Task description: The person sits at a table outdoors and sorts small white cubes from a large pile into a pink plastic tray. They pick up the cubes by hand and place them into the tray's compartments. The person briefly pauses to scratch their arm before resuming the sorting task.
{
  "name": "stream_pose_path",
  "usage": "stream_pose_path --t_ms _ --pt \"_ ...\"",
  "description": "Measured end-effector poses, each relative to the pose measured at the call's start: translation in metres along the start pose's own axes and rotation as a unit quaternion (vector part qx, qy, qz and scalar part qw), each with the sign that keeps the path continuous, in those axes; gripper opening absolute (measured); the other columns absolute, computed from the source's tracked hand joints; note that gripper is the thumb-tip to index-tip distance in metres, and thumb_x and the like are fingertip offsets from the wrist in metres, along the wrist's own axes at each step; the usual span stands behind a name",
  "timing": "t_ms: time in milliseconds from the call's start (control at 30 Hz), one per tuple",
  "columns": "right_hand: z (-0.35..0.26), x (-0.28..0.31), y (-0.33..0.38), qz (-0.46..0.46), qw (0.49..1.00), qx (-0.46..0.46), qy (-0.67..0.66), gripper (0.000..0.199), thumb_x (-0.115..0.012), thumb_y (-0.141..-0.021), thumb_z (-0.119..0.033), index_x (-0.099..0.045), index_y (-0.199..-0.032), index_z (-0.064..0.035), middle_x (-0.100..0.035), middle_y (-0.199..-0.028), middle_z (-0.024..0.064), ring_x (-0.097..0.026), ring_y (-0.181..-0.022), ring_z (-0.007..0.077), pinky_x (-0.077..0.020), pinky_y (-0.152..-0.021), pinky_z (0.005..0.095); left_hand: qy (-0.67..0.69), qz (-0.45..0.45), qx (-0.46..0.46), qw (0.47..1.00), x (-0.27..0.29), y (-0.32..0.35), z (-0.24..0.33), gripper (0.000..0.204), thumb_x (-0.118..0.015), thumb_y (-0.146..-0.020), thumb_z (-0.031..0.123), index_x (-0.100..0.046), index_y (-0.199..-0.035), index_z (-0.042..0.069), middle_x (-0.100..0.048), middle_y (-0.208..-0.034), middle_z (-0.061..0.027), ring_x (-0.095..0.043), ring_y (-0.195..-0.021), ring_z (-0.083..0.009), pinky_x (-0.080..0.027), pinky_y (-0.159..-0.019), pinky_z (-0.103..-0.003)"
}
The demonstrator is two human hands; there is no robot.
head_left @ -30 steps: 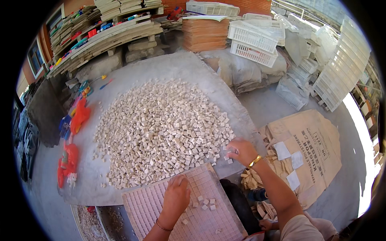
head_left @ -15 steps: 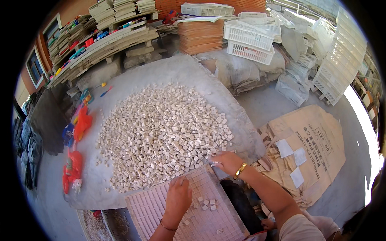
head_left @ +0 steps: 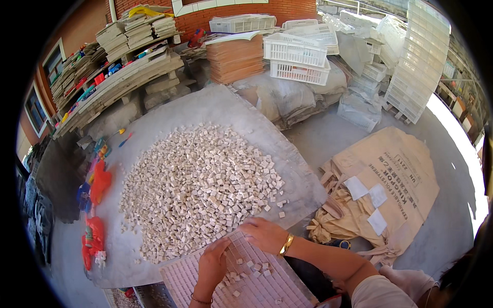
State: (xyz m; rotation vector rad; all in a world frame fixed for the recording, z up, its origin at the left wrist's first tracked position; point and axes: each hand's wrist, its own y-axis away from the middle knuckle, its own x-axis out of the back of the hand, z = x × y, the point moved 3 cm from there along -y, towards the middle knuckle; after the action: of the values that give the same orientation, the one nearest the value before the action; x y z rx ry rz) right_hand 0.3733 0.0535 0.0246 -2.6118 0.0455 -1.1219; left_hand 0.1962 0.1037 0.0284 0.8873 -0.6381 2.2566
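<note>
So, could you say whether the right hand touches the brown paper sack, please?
Apart: the head view shows grey work surface between the right hand and the sack.

Both hands (head_left: 211, 263) (head_left: 264, 234) are at a gridded tray (head_left: 179, 277).

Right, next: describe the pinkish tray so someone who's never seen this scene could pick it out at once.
Find the big grey table bearing a wide heap of small whitish cubes. At its near edge, beneath the left hand, is a flat pinkish tray. A grid of square cells sets it apart from the ungridded tan sack to the right.
</note>
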Motion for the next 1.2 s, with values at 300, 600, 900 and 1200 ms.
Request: stream_pose_path --t_ms 300,600,900,1200 --pt "0.081 0.073 0.01 -0.047 0.985 -0.042 0.161 0.031 -0.049 -0.074 0.001 -0.058 -0.103 -0.0064 -0.056 -0.11 0.0087 -0.052 -0.103 0.0281 -0.0412 -0.089 0.035 -0.007 0.024 0.004 1.0 -0.005 0.008 0.0 0.034 -0.048 -0.073 -0.006 -0.06 -0.104 0.0 -0.058 -0.112 -0.0155 -0.055 -0.104 -0.0328 -0.044 -0.089 -0.037" --pt "0.099 0.072 0.004 0.029 0.989 0.029 0.139 0.028 -0.054 -0.071 0.0 -0.062 -0.097 -0.0097 -0.059 -0.098 0.0089 -0.054 -0.096 0.0277 -0.0436 -0.084 0.0351 0.006 0.026 0.016 1.0 -0.004 0.006 -0.001 0.037 -0.045 -0.071 -0.01 -0.062 -0.103 0.001 -0.06 -0.109 -0.0151 -0.056 -0.103 -0.0326 -0.045 -0.088 -0.035" --pt "0.082 0.069 -0.013 0.018 0.956 -0.207 0.207 0.016 -0.063 -0.073 -0.012 -0.055 -0.086 -0.0056 -0.061 -0.077 0.0118 -0.059 -0.08 0.0316 -0.046 -0.067 0.0425 -0.007 0.035 0.0 0.999 -0.007 0.007 -0.006 0.039 -0.046 -0.071 -0.01 -0.061 -0.105 0.003 -0.06 -0.11 -0.0135 -0.056 -0.103 -0.0319 -0.045 -0.088 -0.036" --pt "0.093 0.071 -0.018 0.034 0.97 -0.173 0.169 0.018 -0.06 -0.072 -0.007 -0.052 -0.089 -0.0077 -0.059 -0.085 0.0131 -0.057 -0.081 0.0327 -0.0454 -0.068 0.0409 0.008 0.057 -0.001 0.998 -0.009 0.008 -0.008 0.035 -0.045 -0.072 -0.01 -0.062 -0.101 0.001 -0.06 -0.108 -0.0164 -0.056 -0.102 -0.0337 -0.045 -0.087 -0.036"
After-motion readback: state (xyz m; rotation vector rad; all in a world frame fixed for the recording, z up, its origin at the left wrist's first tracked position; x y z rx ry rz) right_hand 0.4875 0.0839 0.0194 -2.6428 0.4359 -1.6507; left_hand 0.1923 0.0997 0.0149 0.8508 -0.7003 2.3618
